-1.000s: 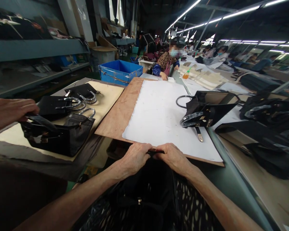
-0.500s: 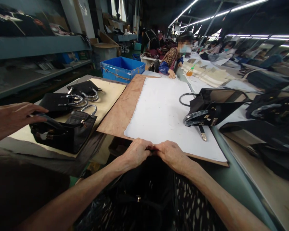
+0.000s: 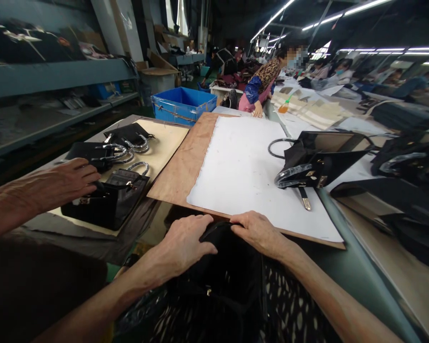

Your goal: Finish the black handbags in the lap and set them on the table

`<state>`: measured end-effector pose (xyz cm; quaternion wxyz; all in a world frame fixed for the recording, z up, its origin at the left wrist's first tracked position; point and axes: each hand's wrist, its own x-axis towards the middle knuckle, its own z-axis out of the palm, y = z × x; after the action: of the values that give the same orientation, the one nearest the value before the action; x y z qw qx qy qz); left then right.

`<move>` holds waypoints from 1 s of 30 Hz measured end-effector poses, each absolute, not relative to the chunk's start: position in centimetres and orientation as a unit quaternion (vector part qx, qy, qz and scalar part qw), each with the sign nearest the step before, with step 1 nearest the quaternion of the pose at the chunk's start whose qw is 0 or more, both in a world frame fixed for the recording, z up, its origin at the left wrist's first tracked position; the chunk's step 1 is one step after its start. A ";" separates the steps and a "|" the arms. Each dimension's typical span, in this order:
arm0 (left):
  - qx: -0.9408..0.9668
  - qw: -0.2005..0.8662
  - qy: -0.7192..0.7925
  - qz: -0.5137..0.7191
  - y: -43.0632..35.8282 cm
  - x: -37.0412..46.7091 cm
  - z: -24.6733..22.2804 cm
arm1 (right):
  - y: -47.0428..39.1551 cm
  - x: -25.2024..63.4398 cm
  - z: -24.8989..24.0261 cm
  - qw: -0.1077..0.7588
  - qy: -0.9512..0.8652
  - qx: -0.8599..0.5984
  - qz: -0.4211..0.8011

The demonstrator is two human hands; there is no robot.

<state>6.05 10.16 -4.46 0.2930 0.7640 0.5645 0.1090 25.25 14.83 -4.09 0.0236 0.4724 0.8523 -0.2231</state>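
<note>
"How do your hands sit on the feed?"

"My left hand is spread, thumb and fingers apart, over the left side of the black bag; I can't tell whether it touches. My right hand is pinched on the bag's far rim."

"So where's that bag?"

"Below and between my hands, mouth open, with a gold clasp on its near side."

"And around you?"

"Just beyond my hands, a white sheet covers most of a brown board. Beyond my right hand stands a second bag. Left of my left hand, a co-worker's hand is over a third bag."
</note>
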 end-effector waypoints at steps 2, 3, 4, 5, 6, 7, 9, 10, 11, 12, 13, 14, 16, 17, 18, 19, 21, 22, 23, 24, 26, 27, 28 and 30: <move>0.790 0.225 0.568 0.051 9.5 7.2 -4.1 | 14.8 25.2 -4.0 0.025 0.854 0.474 -0.215; 0.798 0.200 0.567 0.033 9.2 7.7 -4.0 | 14.7 25.1 -4.0 0.027 0.854 0.475 -0.209; 0.802 0.181 0.569 0.020 8.9 8.2 -4.0 | 14.6 25.2 -4.1 0.030 0.855 0.476 -0.204; 0.802 0.167 0.573 0.011 8.5 8.6 -4.0 | 14.6 25.2 -4.2 0.033 0.855 0.478 -0.198; 0.798 0.160 0.581 0.003 8.0 8.9 -4.0 | 14.5 25.3 -4.3 0.035 0.854 0.483 -0.192; 0.789 0.158 0.593 -0.006 7.5 9.0 -4.1 | 14.5 25.5 -4.5 0.036 0.851 0.490 -0.186; 0.770 0.158 0.618 -0.016 6.7 8.8 -4.3 | 14.4 25.7 -4.9 0.036 0.841 0.512 -0.173; 0.767 0.153 0.624 -0.011 6.4 8.6 -4.5 | 14.3 25.9 -5.1 0.036 0.834 0.525 -0.167; 0.771 0.144 0.620 0.003 6.4 8.2 -4.8 | 14.3 26.0 -5.3 0.035 0.827 0.538 -0.162; 0.784 0.133 0.606 0.023 6.6 7.8 -5.1 | 14.3 26.1 -5.3 0.034 0.820 0.549 -0.158; 0.802 0.126 0.581 0.046 7.1 7.4 -5.6 | 14.2 26.2 -5.4 0.031 0.815 0.558 -0.154; 0.821 0.124 0.552 0.068 7.8 7.0 -6.1 | 14.2 26.4 -5.3 0.026 0.811 0.564 -0.153; 0.848 0.140 0.501 0.100 9.5 6.2 -7.1 | 14.2 26.7 -5.0 0.019 0.804 0.575 -0.151; 0.853 0.150 0.487 0.113 10.4 6.0 -7.5 | 14.2 26.9 -4.9 0.017 0.800 0.581 -0.151; 0.855 0.157 0.479 0.124 11.1 5.9 -7.9 | 14.2 27.2 -4.9 0.015 0.796 0.586 -0.149; 0.855 0.160 0.474 0.135 11.6 6.0 -8.2 | 14.2 27.4 -4.9 0.011 0.792 0.593 -0.145; 0.857 0.160 0.466 0.154 12.0 6.6 -8.6 | 14.0 28.1 -5.1 -0.001 0.779 0.610 -0.141; 0.856 0.159 0.464 0.162 11.9 7.1 -8.7 | 13.8 28.4 -5.3 -0.007 0.772 0.620 -0.143; 0.856 0.157 0.463 0.170 11.7 7.6 -8.8 | 13.7 28.7 -5.5 -0.012 0.763 0.629 -0.148; 0.855 0.155 0.462 0.176 11.5 8.1 -8.7 | 13.6 29.0 -5.7 -0.015 0.756 0.636 -0.155; 0.856 0.149 0.461 0.181 11.2 8.9 -8.6 | 13.3 29.4 -5.9 -0.021 0.745 0.646 -0.165; 0.858 0.144 0.459 0.180 11.2 9.2 -8.6 | 13.3 29.5 -5.9 -0.024 0.742 0.648 -0.168; 0.860 0.138 0.459 0.176 11.2 9.4 -8.5 | 13.2 29.5 -5.8 -0.027 0.741 0.649 -0.172; 0.861 0.127 0.463 0.166 11.5 9.8 -8.6 | 13.3 29.3 -5.5 -0.030 0.740 0.646 -0.182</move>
<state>9.79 11.48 -8.62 0.1271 0.8613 0.4631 0.1661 29.29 13.29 -5.51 -0.0304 0.6462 0.7405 -0.1823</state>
